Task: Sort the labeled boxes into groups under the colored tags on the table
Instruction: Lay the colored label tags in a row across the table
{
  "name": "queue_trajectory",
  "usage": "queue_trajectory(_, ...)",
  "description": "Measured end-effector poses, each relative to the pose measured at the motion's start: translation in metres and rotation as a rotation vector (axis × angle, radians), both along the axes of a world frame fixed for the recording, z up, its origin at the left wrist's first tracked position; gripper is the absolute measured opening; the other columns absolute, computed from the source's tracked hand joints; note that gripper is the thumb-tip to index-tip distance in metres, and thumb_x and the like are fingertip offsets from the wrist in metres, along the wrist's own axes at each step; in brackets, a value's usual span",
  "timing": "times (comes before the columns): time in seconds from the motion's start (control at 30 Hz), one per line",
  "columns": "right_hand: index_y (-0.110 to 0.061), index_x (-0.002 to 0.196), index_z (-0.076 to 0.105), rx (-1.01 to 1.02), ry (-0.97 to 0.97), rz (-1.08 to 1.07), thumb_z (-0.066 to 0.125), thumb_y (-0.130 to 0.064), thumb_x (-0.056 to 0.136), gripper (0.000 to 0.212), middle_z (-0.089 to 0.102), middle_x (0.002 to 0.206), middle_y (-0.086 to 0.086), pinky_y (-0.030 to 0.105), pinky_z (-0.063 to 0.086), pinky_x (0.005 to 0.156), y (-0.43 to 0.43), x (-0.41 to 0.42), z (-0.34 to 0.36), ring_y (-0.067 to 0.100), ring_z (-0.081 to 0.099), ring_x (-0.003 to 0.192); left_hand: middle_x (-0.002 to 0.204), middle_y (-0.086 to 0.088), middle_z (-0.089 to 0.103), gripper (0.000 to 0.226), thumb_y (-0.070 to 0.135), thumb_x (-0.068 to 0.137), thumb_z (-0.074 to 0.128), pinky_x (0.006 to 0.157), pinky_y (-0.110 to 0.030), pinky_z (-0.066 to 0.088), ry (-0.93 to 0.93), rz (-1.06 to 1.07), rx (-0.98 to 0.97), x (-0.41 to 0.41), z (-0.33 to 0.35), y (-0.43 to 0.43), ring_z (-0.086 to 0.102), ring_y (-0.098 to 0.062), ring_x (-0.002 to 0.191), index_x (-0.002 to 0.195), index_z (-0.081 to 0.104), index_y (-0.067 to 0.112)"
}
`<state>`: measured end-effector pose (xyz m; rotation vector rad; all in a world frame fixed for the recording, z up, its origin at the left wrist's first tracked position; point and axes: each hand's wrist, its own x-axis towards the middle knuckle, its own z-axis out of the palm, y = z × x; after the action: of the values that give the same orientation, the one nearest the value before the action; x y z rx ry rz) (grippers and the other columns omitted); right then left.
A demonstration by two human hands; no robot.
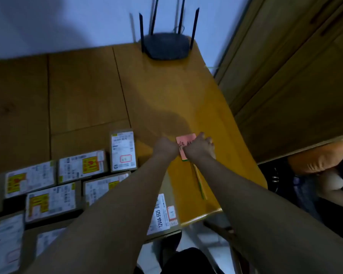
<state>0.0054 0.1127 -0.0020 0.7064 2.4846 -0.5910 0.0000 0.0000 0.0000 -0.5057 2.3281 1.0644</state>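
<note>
dim room, pale wall behind, wooden cupboard doors [285, 80] to my right. the wooden surface [83, 89] runs from the wall toward me, with a black router [166, 45] with four upright antennas standing at its far edge.

both my hands are at the right part of the surface, on a pink tag [184, 144] with dark handwriting on it. left hand [165, 146]: curled into a loose fist at the tag's left edge, fingers hidden from me, so i cannot tell whether it pinches the tag. right hand [201, 146]: fingers bent, lying over the tag's right side and pressing on it; whether it grips anything i cannot tell. a green edge shows under the tag's near corner. a thin yellow-green strip [199, 181] lies on the surface just near of the tag.

the labeled boxes [52, 186] sit grouped on the left and near part of the surface, close together, white labels up, several with yellow stickers. one box [123, 150] stands just left of my left hand. another box [162, 213], marked 12v4a-5525, lies between my forearms at the near edge.
</note>
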Motion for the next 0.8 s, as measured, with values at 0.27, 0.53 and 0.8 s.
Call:
queue_trajectory(0.27, -0.005, 0.146, 0.03, 0.021, -0.017, -0.086, 0.078, -0.046, 0.086, 0.087, 0.03, 0.154, 0.016, 0.046, 0.043, 0.105, 0.012, -0.004, -0.052, 0.04, 0.031, 0.144, 0.13, -0.023, 0.067, 0.033, 0.015, 0.099, 0.058, 0.094, -0.043, 0.051, -0.139, 0.269, 0.089, -0.016, -0.026, 0.031, 0.062, -0.04, 0.123, 0.123, 0.068, -0.004)
queue_trajectory(0.53, -0.017, 0.113, 0.031, -0.442, 0.192, -0.328, 0.08, -0.013, 0.083, 0.058, 0.064, 0.119, 0.014, 0.048, 0.061, 0.081, 0.017, -0.017, -0.041, 0.037, 0.067, 0.109, 0.092, -0.009, 0.066, 0.013, 0.002, 0.093, 0.065, 0.063, -0.029, 0.042, -0.207, 0.566, 0.49, -0.009, -0.022, 0.023, 0.059, -0.022, 0.08, 0.085, 0.066, 0.013)
queue_trajectory(0.8, -0.009, 0.132, 0.054, -0.961, 0.371, -0.364, 0.074, -0.002, 0.09, 0.046, 0.072, 0.119, 0.014, 0.034, 0.057, 0.065, -0.005, -0.037, 0.047, 0.028, 0.07, 0.099, 0.104, -0.017, 0.075, 0.014, 0.008, 0.089, 0.078, 0.063, -0.03, 0.061, 0.166, 0.52, 0.516, -0.024, 0.058, -0.018, 0.074, -0.032, 0.096, 0.102, 0.074, 0.006)
